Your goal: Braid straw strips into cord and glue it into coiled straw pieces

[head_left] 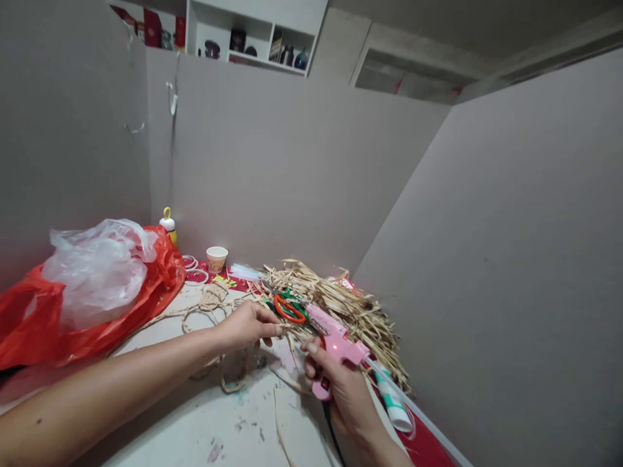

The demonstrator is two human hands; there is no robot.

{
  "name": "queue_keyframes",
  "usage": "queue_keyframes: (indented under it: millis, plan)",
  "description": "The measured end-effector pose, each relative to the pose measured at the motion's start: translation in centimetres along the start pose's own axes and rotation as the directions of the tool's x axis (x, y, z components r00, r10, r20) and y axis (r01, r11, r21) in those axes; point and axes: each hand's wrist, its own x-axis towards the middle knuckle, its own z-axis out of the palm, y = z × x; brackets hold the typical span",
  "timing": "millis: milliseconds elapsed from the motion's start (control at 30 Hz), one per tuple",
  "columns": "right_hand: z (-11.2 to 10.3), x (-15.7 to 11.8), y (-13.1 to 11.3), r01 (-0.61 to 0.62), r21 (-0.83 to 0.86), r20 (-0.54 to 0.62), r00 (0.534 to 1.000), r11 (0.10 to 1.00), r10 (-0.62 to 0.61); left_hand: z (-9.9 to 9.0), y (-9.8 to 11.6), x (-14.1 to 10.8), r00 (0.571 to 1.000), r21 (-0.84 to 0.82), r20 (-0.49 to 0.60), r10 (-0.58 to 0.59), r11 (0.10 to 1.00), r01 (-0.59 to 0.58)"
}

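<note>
My right hand [335, 383] is wrapped round the handle of a pink hot glue gun [337, 344], whose small light glows orange. A long pale glue stick [409, 402] sticks out of its back end. Thumb and fingers of my left hand [250, 326] are pinched together at the end of a dried straw strand [291, 329], close to the gun's front. Just beyond the fingertips lie orange-handled scissors [291, 310], partly over something green. A coiled straw cord [214, 296] loops on the table behind and under my left forearm.
A heap of dried straw [335, 292] lies at the back right, beside a white-and-green roll [393, 399]. Red and clear plastic bags [102, 272] fill the left side. A paper cup [217, 259] and spare glue sticks [244, 272] stand near grey partition walls [272, 162].
</note>
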Motion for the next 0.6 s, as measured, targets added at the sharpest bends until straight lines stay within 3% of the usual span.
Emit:
queue_keyframes:
  millis: [133, 267, 467, 600]
  plan:
    - [0.2, -0.1, 0.1, 0.042, 0.015, -0.009, 0.999, 0.999, -0.041, -0.3, 0.9, -1.0, 0.993, -0.272, 0.043, -0.109, 0.955, 0.117]
    - [0.3, -0.4, 0.1, 0.046, 0.038, 0.019, 0.999, 0.998, -0.047, 0.9, 1.1, -2.3, 0.954, -0.628, 0.223, -0.202, 0.718, 0.299]
    - [0.3, -1.1, 0.4, 0.013, 0.007, 0.158, 0.987, 1.0, -0.014, 2.1, 1.1, -3.4, 0.926, -0.722, 0.331, -0.181, 0.584, 0.372]
    - [0.3, -1.3, 0.7, -0.065, -0.026, 0.218, 0.974, 0.998, 0.069, 2.2, 1.2, -3.9, 0.883, -0.72, 0.408, -0.23, 0.514, 0.466]
